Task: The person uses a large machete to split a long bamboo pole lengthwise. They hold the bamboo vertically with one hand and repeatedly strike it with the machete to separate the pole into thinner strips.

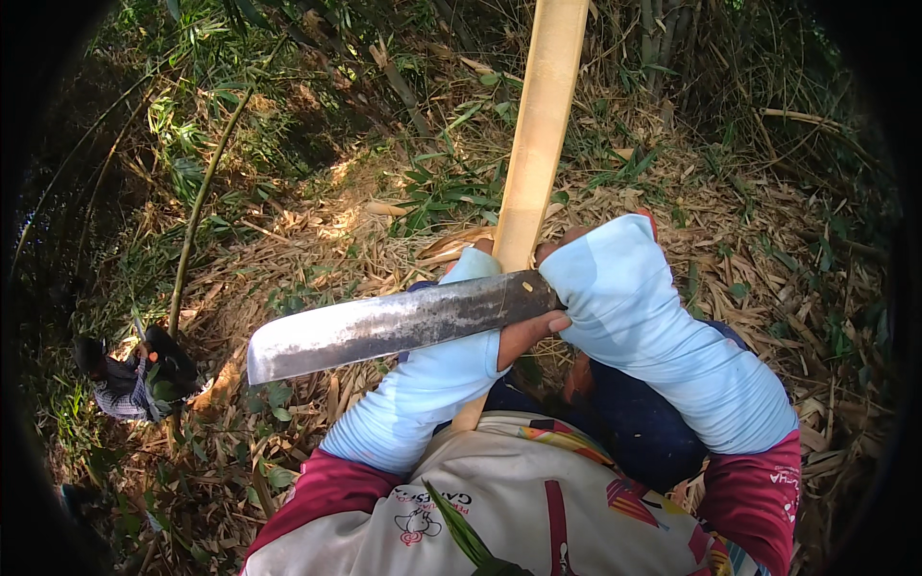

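A long pale strip of split bamboo (538,125) runs from the top of the view down between my hands toward my lap. Across it lies the broad, dark-stained blade of a machete (394,326), its squared tip pointing left. My right hand (588,261), mostly covered by light blue cloth, is closed at the machete's handle end, which it largely hides. My left hand (523,338) is closed around the bamboo strip below the blade; its thumb shows under the blade and fingertips show above it. Light blue sleeves cover both forearms.
Dry bamboo leaves and shavings (759,259) litter the ground. A thin upright stem (197,211) rises on the left, with another person (139,379) low down beside it. Bamboo clumps (663,48) stand at the back. A green leaf (459,523) crosses my lap.
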The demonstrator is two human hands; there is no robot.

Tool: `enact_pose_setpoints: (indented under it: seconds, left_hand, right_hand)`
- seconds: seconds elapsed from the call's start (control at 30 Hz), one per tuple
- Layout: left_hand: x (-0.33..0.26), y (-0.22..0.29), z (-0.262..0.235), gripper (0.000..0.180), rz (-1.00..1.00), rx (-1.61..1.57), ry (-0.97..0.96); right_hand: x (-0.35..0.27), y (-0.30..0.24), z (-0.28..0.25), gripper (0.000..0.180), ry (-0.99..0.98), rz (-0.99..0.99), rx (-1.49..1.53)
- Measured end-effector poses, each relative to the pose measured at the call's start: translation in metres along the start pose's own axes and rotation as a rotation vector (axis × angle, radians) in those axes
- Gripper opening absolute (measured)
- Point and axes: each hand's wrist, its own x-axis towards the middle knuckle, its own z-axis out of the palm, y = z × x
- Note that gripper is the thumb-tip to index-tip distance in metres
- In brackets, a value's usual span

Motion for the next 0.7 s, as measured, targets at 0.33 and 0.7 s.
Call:
enact_pose_setpoints:
  seconds: [0.33,0.7]
  left_hand:
    - [-0.003,0.022,-0.001,0.064,0.073,0.191,0.089]
    - [-0.005,0.010,0.005,0.058,0.117,0.076,0.158]
  right_hand:
    - [-0.002,0.003,0.005,0.015,0.008,-0.046,0.036]
    - [0.001,-0.001,-0.002,0.018,-0.016,-0.008,-0.061]
